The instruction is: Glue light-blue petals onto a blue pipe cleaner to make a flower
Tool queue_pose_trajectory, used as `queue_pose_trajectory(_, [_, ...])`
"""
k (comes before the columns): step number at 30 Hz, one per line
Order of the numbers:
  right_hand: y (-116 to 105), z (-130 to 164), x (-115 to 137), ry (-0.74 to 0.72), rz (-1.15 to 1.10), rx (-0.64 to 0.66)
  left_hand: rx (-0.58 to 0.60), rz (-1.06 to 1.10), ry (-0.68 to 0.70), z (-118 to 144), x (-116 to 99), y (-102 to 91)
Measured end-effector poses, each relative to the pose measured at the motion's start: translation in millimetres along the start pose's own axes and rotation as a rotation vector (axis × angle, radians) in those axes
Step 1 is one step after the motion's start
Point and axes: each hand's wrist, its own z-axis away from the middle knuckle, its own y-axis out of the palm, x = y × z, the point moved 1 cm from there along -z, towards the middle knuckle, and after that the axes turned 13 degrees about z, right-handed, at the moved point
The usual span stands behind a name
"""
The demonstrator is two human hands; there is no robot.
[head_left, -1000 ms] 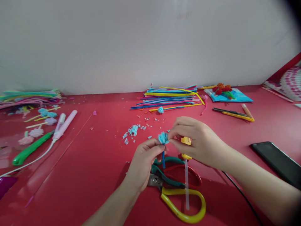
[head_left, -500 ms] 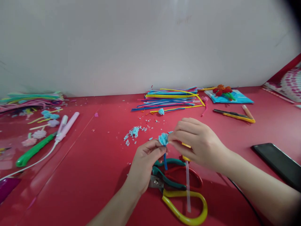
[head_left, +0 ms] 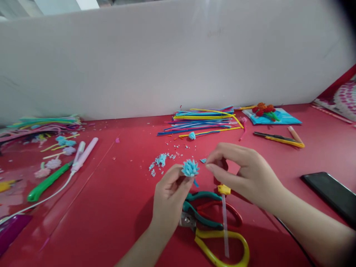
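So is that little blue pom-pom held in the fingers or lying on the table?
Held. The pom-pom sits pinched at the left hand fingertips, raised above the table; the right hand is beside it, apart.

A glossy red table (head_left: 83,207) meets a plain white wall (head_left: 139,63).

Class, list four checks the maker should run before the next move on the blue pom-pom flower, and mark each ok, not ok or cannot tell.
1. Left hand pinches the blue pom-pom flower: ok.
2. Right hand touches the flower: not ok, it is just apart.
3. Scissors and pliers lie within reach below the hands: ok.
4. Spare pipe cleaners ready by the wall: ok.
5. Stem firmly fixed: cannot tell.
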Motion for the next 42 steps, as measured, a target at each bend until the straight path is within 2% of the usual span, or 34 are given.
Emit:
queue_pose_trajectory(2, [2,0,2,0.217,-0.196,0.173,0.004,-0.074,0.109,2,-2,-2.0])
queue_pose_trajectory(4, [7,1,3,0.346,-0.398,0.301,0.031,-0.144,0.211,3,-4,-4.1])
queue_pose_trajectory(6, [12,1,3,0.412,-0.535,0.354,0.071,-0.200,0.288,4,-4,-6.2])
queue_pose_trajectory(9, [16,3,2,0.467,-0.606,0.371,0.101,-0.262,0.347,3,-3,-8.5])
queue_pose_trajectory(26, [17,3,6,0.590,-0.734,0.381,0.136,-0.535,0.564,3,-10,-7.4])
queue_pose_trajectory(32, [17,2,7,0.611,-0.797,0.367,0.133,-0.605,0.571,3,-10,-8.2])
queue_pose_trajectory(37, [19,3,6,0.615,-0.807,0.369,0.142,-0.579,0.572,2,-9,-9.6])
queue_pose_trajectory(42, [17,2,6,0.573,-0.811,0.396,0.099,-0.521,0.524,2,-6,-9.4])
